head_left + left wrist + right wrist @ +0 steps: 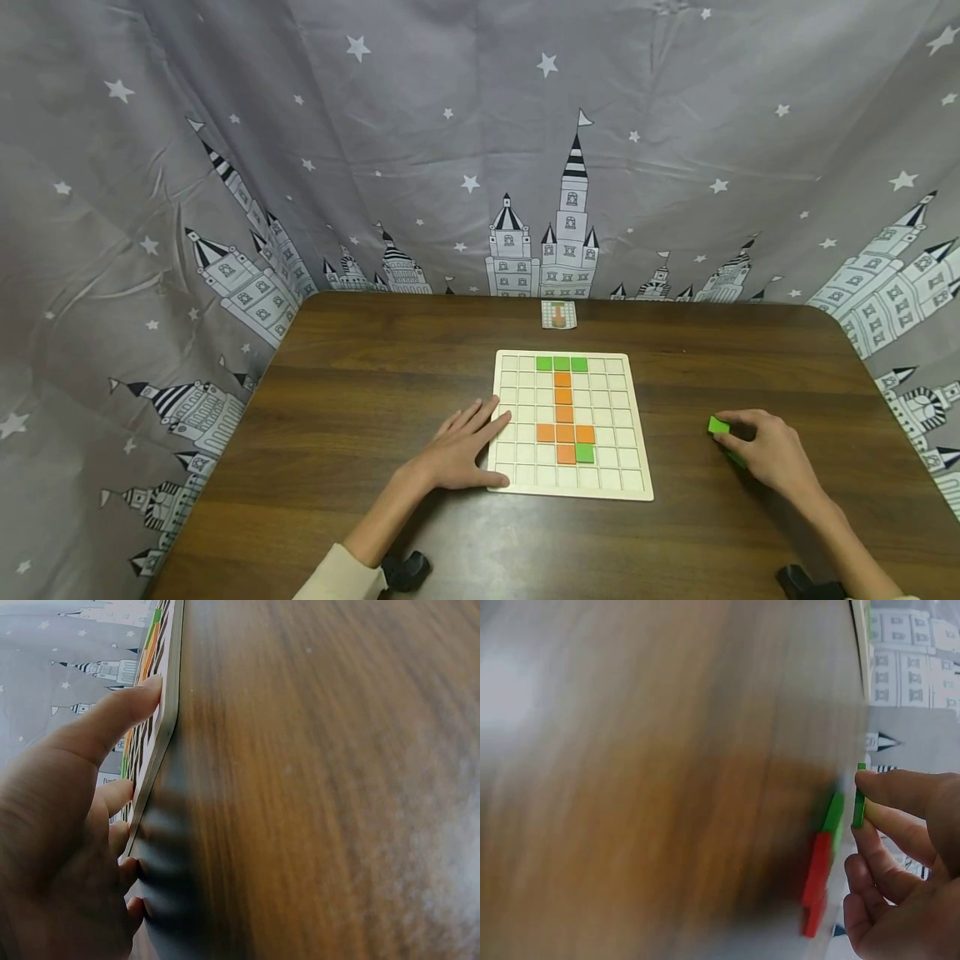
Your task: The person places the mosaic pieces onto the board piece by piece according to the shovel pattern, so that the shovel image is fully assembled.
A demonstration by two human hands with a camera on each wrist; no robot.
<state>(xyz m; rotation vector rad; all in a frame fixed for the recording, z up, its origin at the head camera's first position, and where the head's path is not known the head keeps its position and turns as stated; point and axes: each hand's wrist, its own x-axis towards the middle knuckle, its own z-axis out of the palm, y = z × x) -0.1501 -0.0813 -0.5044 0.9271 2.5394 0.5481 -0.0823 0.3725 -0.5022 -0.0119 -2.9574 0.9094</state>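
Observation:
A cream grid board (525, 475) lies on the table, with green tiles (562, 364) along its top row, a column of orange tiles (564, 414) below and a green tile (585, 453) low down. My left hand (459, 454) rests on the board's left edge, fingers spread; in the left wrist view its thumb touches the rim. To the right of the board, my right hand (772, 450) pinches a green tile (718, 425) between thumb and fingers. Under that hand, in the right wrist view, lie another green tile (832, 817) and red tiles (817, 874).
A small pattern card (558, 315) lies at the table's back edge, behind the board. The brown wooden table (360, 375) meets a grey curtain (420, 100) printed with castles and stars.

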